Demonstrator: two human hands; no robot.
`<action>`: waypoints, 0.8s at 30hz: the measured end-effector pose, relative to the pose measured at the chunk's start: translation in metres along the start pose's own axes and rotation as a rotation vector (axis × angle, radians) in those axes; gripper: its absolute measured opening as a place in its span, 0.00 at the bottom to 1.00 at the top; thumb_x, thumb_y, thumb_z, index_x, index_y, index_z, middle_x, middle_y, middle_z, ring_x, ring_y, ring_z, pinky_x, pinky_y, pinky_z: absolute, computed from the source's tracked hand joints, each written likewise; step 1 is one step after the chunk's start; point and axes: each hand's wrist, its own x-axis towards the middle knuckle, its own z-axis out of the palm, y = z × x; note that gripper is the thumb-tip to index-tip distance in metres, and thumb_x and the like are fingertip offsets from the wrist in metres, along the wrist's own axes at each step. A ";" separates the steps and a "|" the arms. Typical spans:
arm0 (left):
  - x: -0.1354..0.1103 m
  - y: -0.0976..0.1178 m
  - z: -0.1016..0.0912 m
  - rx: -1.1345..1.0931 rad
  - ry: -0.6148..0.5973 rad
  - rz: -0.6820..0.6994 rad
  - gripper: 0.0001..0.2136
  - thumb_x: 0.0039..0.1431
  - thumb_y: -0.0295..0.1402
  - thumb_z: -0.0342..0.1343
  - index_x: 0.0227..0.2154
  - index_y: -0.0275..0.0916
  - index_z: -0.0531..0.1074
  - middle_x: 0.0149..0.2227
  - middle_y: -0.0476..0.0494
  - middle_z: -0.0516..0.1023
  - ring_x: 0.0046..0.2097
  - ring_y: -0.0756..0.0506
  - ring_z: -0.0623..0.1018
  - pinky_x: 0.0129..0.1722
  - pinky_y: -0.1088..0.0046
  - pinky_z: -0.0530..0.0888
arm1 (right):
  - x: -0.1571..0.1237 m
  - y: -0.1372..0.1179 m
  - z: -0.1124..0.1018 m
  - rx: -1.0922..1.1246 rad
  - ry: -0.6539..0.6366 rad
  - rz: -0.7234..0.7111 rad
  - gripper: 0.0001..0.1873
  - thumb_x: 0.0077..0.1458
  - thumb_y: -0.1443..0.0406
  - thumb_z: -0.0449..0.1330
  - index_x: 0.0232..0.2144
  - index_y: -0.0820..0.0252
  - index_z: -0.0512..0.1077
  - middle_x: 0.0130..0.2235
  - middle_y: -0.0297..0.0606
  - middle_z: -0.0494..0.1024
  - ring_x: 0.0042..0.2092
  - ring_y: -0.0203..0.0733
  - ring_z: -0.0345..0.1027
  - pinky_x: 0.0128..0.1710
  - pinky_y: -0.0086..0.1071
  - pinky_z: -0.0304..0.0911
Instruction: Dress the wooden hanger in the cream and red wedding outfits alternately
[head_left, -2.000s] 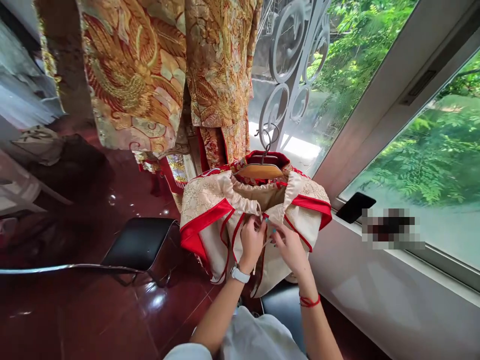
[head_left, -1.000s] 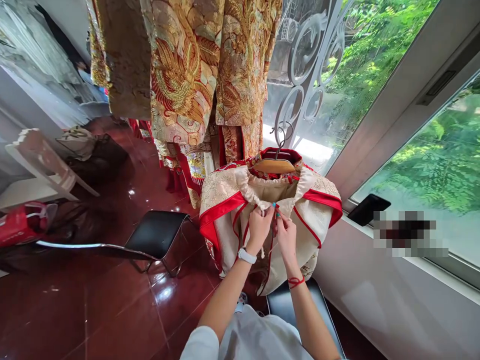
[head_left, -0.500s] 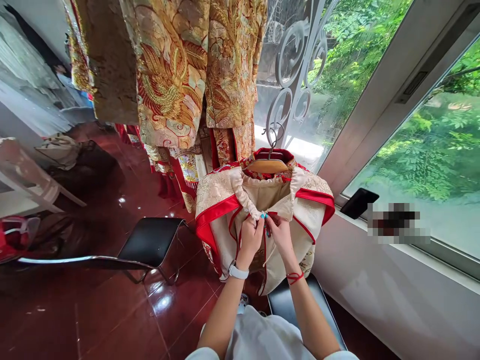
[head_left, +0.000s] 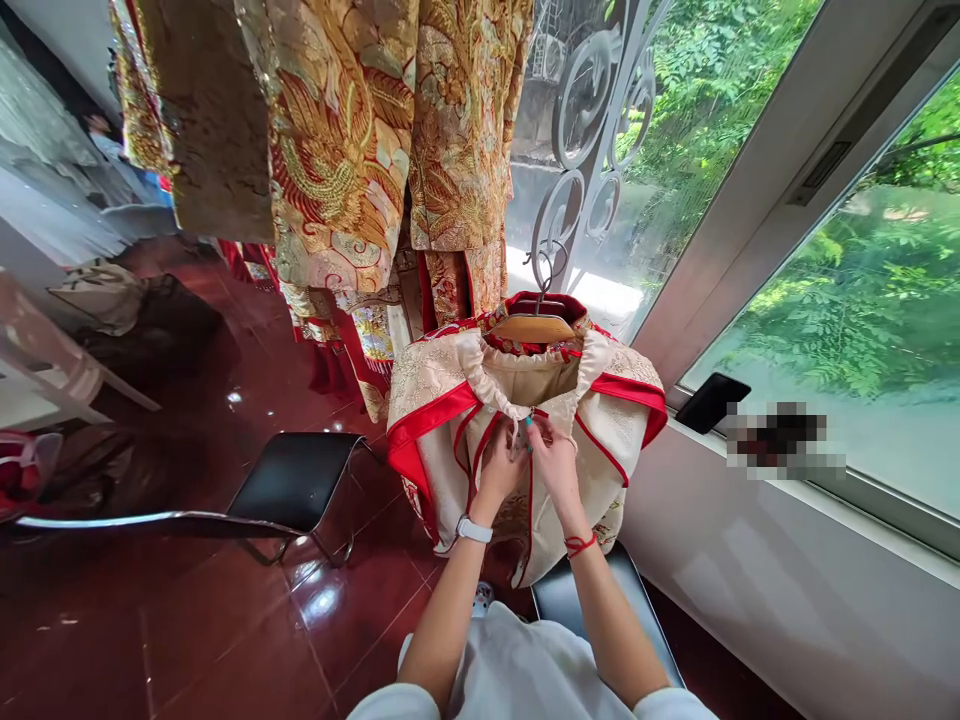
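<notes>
A cream garment with red trim (head_left: 442, 420) hangs on a wooden hanger (head_left: 532, 326) in front of me. My left hand (head_left: 497, 466) and my right hand (head_left: 550, 460) meet at the front opening just below the gathered neckline. Both pinch the fabric edges or a small fastening there; their fingertips touch. What lies between the fingers is too small to make out. A white watch is on my left wrist and a red string on my right.
Gold and red embroidered robes (head_left: 345, 150) hang above and behind. A black stool (head_left: 292, 480) stands on the glossy red floor at the left, another (head_left: 570, 600) under the garment. A dark phone (head_left: 711, 402) lies on the window sill at the right.
Over the two seconds my hands rose from lower on the garment's front and came together just under the neckline. The view shifted a little; the garment stayed on its hanger.
</notes>
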 end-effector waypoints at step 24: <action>-0.009 0.005 0.021 0.236 0.048 0.150 0.17 0.67 0.28 0.49 0.56 0.38 0.72 0.48 0.37 0.82 0.49 0.40 0.81 0.47 0.64 0.79 | 0.001 -0.076 0.007 0.584 0.031 0.278 0.10 0.40 0.59 0.59 0.17 0.56 0.63 0.16 0.23 0.54 0.19 0.27 0.40 0.18 0.27 0.38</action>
